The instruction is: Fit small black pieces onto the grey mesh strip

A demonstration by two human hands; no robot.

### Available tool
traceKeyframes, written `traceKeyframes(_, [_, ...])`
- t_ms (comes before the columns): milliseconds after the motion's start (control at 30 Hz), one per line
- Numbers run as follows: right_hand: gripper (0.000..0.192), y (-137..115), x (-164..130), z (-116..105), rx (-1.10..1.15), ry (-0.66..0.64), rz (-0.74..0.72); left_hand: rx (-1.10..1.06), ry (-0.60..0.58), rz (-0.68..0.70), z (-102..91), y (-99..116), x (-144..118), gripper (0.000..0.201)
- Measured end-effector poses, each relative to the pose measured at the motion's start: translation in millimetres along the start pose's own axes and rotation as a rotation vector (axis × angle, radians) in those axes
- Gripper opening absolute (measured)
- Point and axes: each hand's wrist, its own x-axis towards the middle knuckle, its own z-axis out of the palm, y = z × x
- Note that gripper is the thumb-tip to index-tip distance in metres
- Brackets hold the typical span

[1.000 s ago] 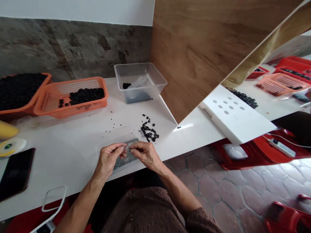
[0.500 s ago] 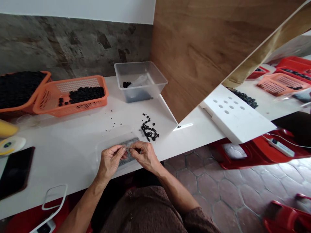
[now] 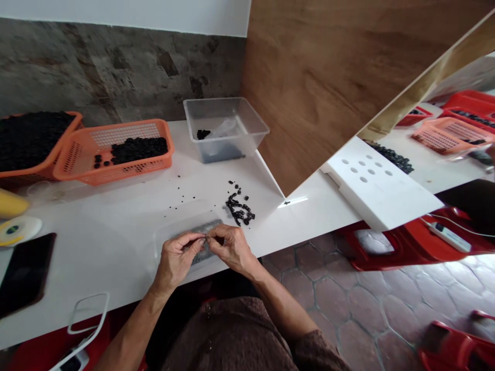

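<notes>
At the near table edge | left hand (image 3: 178,257) and right hand (image 3: 231,247) pinch fingertips together, probably on one tiny part, over a grey tray (image 3: 204,229) | loose black beads (image 3: 240,208) within reach.

left hand (image 3: 178,258) fingertips have closed in against right hand (image 3: 231,246).

The table (image 3: 116,242) is plain white. Two orange mesh baskets (image 3: 116,170) at the upper left hold black pieces (image 3: 135,149); more black pieces (image 3: 240,208) lie scattered at centre. The clear tub (image 3: 226,129) is colourless, the wall (image 3: 116,67) mottled grey-brown, and the panel (image 3: 328,77) wood-grain brown.
</notes>
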Motion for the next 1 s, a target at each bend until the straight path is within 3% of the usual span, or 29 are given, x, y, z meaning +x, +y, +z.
traceKeyframes(167, [0.015,1,-4,1,0.080,-0.018,-0.016,-0.099,0.061,-0.030,3.1,-6,-4,0.010])
traceKeyframes(233, [0.012,4,-7,4,0.286,0.019,0.038,-0.174,0.091,-0.048,4.5,-7,-7,0.011])
traceKeyframes(333, [0.027,4,-11,10,0.671,0.060,0.166,-0.269,0.116,-0.062,6.7,-6,-12,0.011])
traceKeyframes(400, [0.024,1,-12,12,0.783,0.066,0.209,-0.310,0.122,-0.064,8.0,-4,-17,0.010])
traceKeyframes(567, [0.016,-9,-14,12,0.798,0.096,0.203,-0.346,0.155,-0.068,8.9,-2,-27,0.008])
traceKeyframes(1000, [0.021,-19,-17,15,0.859,0.071,0.194,-0.314,0.166,-0.067,7.6,1,-36,0.008])
